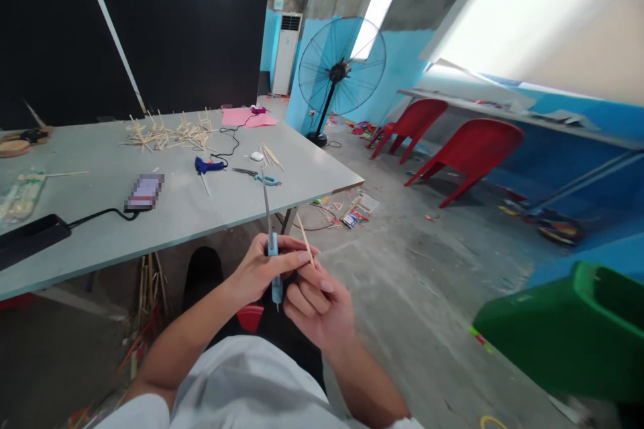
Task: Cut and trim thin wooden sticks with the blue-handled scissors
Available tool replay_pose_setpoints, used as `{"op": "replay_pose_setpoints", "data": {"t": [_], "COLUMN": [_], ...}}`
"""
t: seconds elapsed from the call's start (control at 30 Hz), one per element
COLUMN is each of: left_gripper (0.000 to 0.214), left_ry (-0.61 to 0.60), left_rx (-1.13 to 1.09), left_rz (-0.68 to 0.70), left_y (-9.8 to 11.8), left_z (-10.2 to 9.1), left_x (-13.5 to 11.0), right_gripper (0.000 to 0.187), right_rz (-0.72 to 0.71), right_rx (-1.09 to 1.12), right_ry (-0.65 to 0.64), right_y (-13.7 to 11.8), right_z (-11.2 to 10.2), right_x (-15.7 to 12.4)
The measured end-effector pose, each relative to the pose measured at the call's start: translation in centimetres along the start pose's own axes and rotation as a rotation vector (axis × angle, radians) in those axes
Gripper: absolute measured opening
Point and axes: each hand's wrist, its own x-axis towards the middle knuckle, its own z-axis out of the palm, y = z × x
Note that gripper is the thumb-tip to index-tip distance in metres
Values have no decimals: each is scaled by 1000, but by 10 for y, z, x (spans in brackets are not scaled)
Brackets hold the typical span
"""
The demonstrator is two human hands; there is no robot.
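My left hand (261, 269) is closed round a light blue utility knife (276, 287), its long narrow blade pointing up and away from me. A thin wooden stick (305, 238) is pinched in the fingers of my right hand (319, 305), slanting up to the left. The tip of my left thumb touches the lower part of that stick, so both hands meet over my lap. Some fingers of the left hand are hidden behind the knife and the right hand.
On the grey table (236, 204) lie scissors (269, 180), a blue glue gun (208, 165), loose sticks (272, 155), stick frames (168, 133), pink paper (249, 116) and a phone (145, 192). A green bin (558, 328), red chairs (475, 151) and a fan (342, 70) stand around.
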Motion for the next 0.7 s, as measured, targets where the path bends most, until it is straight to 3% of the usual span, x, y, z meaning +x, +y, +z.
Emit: {"op": "replay_pose_setpoints", "data": {"t": [0.2,0.43,0.7], "left_gripper": [32,41,38], "left_ry": [43,202,196], "left_rx": [-59,-136,-210], "left_rz": [8,-24,78], "left_y": [-5,-2,9], "left_z": [1,1,3], "left_x": [3,7,10], "right_gripper": [52,52,49], "right_rz": [-3,30,52], "right_rx": [54,79,110], "right_ry": [-35,-5,-38], "right_y": [0,4,6], "right_z": [-1,-9,-12], "right_x": [3,0,-2]}}
